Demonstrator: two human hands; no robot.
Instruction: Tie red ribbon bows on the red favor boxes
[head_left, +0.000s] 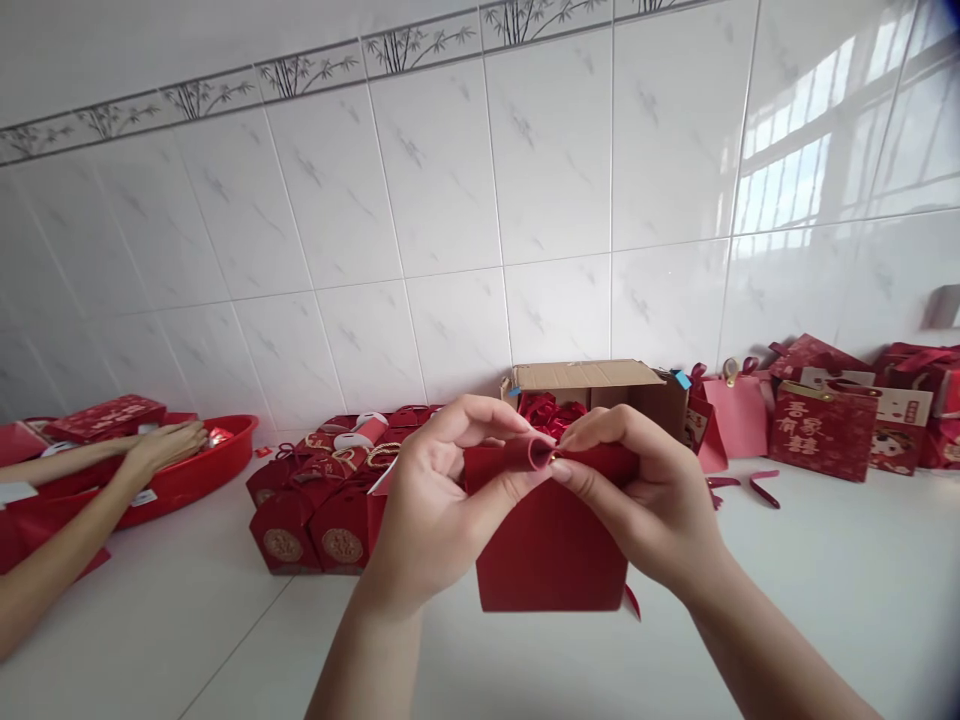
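Note:
Between my two hands is a plain dark-red gift bag [551, 560], held upright in front of me above the counter. My left hand [442, 500] is closed, its thumb and fingers pinching a curled red strip [537, 454] at the bag's top edge. Right beside it, my right hand [649, 490] pinches the same top edge, thumb tip against a small gold fastener [555, 458]. The fingertips of both hands nearly meet. My fingers partly hide the upper edge of the bag.
Several red gift boxes [341, 540] stand left of the bag. Behind it is an open cardboard box [592, 376] with red ribbons. Decorated bags [823, 430] and ribbon pieces [763, 490] lie right. Another person's hands [169, 445] reach into a red basin [240, 450] at far left.

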